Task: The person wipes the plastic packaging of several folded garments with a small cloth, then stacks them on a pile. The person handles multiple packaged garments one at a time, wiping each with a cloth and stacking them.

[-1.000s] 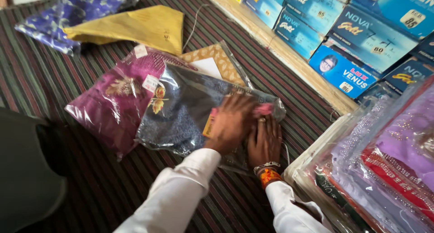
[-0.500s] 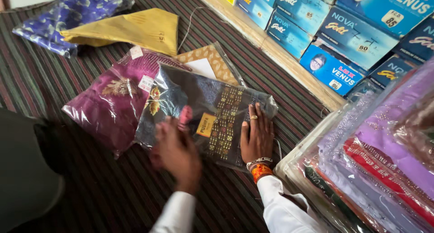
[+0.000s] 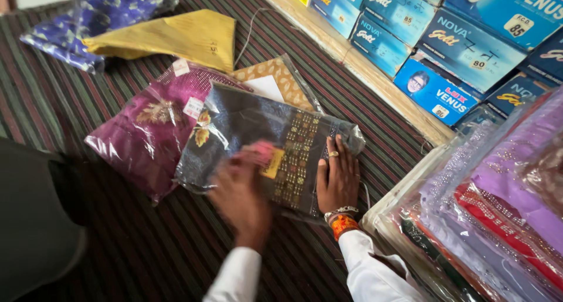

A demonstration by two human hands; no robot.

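A dark grey cloth packet (image 3: 258, 135) in clear plastic, with a gold embroidered band, lies on the striped mat (image 3: 146, 249). My right hand (image 3: 339, 177) rests flat on the packet's right end, fingers spread, a ring on one finger and orange bands at the wrist. Blurred with motion, my left hand (image 3: 243, 190) is over the packet's near edge, next to a yellow tag (image 3: 273, 163); it seems to touch something pink there. A magenta cloth packet (image 3: 146, 132) lies partly under the grey one on the left.
A tan patterned packet (image 3: 275, 79) peeks out behind. A yellow cloth (image 3: 176, 38) and a blue patterned packet (image 3: 88, 17) lie farther back. Blue boxes (image 3: 446, 44) line a wooden ledge at the right. A stack of wrapped fabrics (image 3: 498, 220) fills the right corner.
My left hand has slid left and toward me along the grey packet, from beside the right hand to its near middle edge. The right hand stays pressed on the right end.
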